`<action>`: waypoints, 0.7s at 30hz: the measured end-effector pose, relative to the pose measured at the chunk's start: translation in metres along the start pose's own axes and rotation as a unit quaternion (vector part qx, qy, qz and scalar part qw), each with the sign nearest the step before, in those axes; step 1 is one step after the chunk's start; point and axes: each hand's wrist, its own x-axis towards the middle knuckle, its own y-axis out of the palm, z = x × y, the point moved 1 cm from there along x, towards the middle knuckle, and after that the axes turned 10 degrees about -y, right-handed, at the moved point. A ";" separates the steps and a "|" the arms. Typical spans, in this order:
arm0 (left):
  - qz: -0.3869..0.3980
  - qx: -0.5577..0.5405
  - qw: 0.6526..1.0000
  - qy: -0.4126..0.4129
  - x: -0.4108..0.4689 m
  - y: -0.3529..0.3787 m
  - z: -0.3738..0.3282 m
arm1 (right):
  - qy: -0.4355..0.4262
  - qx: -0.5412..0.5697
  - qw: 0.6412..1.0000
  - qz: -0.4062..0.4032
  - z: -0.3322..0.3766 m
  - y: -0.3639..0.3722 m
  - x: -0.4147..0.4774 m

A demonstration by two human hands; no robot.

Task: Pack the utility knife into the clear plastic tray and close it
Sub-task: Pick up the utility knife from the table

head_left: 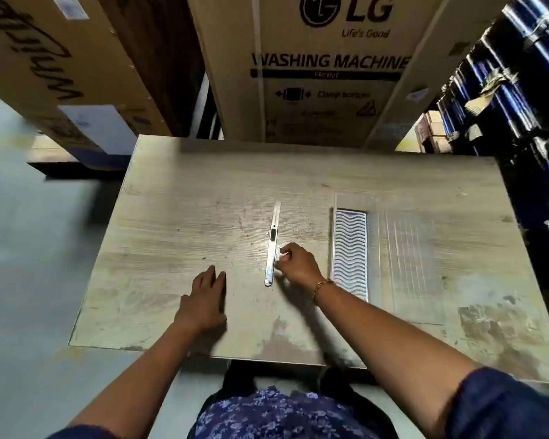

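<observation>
A slim silver utility knife (272, 245) lies lengthwise on the wooden table (178, 217), its blade end pointing away from me. My right hand (298, 264) rests against the knife's lower right side, fingers curled and touching its handle. My left hand (205, 301) lies flat on the table to the left of the knife, holding nothing. The clear plastic tray (390, 258) lies open to the right of the knife; its left half has a wavy ribbed insert (350, 251), its right half is a flat transparent lid.
A large cardboard washing-machine box (324, 68) stands behind the table. Another cardboard box (54, 64) is at the back left. Stacked dark blue goods (514, 83) line the right side. The table's near edge is close to my body.
</observation>
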 end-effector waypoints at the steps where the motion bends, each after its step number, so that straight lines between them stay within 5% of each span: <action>1: -0.004 0.007 1.000 0.004 0.004 0.002 0.000 | 0.005 0.003 1.000 -0.011 0.003 0.009 0.008; 8: -0.037 0.010 0.999 0.011 0.015 0.006 0.007 | 0.071 -0.036 0.991 -0.106 0.019 0.040 0.023; 21: -0.045 0.004 0.999 0.012 0.015 0.008 0.003 | 0.111 -0.041 0.990 -0.080 0.010 0.032 0.028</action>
